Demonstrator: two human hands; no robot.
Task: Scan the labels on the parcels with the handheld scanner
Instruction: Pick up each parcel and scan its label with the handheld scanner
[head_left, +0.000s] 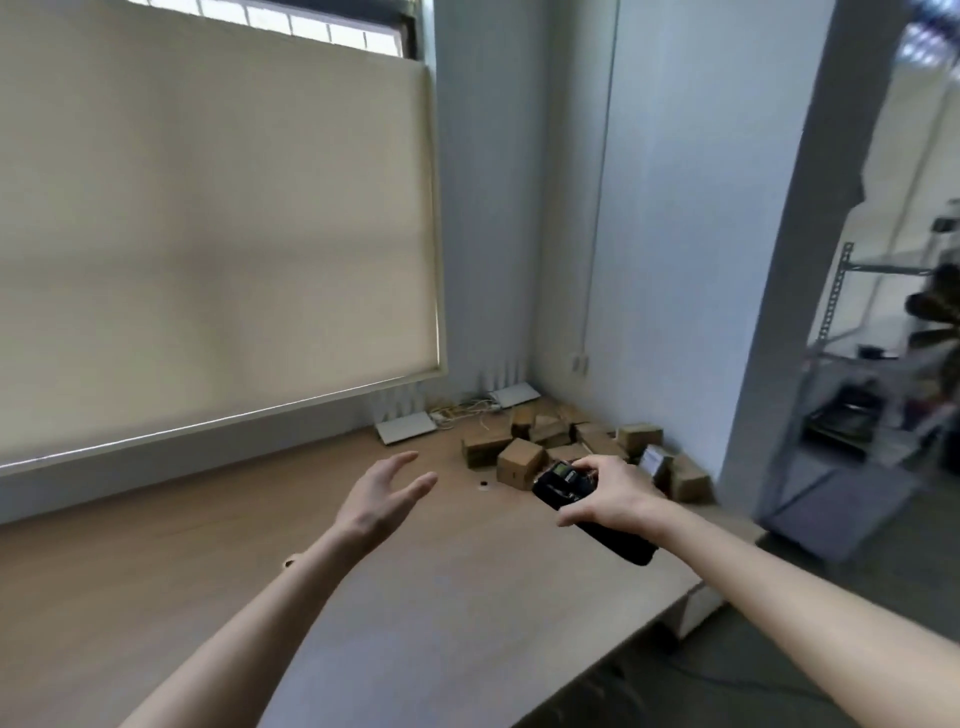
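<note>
A black handheld scanner is gripped by the right hand above the desk, near its right edge. The left hand is held open over the desk, holding nothing. Brown parcels are heaped at the far right corner.

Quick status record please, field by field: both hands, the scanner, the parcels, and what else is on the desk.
left hand: open, fingers spread, raised above the desk, holding nothing
right hand: grips the handheld scanner
handheld scanner: black, small lit screen facing up, head toward the parcels
parcels: loose heap of small brown cardboard boxes in the far right corner of the desk; one near the right edge shows a white label
desk: wooden top
other items: two white routers and tangled cables by the wall
progress: no parcel in hand
</note>
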